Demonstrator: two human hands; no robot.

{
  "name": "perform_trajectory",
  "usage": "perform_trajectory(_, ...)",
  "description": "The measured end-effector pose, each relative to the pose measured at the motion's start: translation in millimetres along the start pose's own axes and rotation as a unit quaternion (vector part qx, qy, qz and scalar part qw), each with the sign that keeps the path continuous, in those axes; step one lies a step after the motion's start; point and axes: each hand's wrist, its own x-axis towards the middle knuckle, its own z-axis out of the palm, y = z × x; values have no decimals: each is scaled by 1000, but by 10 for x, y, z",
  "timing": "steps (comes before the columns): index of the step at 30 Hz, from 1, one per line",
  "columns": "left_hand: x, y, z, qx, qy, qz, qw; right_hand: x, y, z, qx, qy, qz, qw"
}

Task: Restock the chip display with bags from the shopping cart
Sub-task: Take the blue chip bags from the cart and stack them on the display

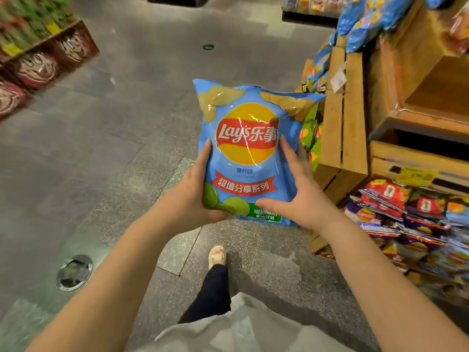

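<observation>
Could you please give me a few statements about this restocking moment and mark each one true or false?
1. Both hands hold one blue chip bag. True: the left hand grips its left edge and the right hand its right edge.
2. The bag is upside down. False: its logo reads upright, facing the camera.
3. The wooden crates stand to the person's right. True.
4. The bag already lies on the display. False: it is held in the air over the floor.
5. The bag is torn open. False: its top looks sealed.
</observation>
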Motion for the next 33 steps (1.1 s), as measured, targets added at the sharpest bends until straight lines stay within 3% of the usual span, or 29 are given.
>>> perform_trajectory(13,2628,-674,-1137,9,-36,48,998,2552,224,-252,18,91,18,995)
perform_trajectory(23,4421,-877,-1370,8,-72,110,991,3962,600,-812,4,135,58,989)
perform_trajectory(33,6723,-941,-1699,42,-91,155,983,5800,1145,-1671,13,180,65,981)
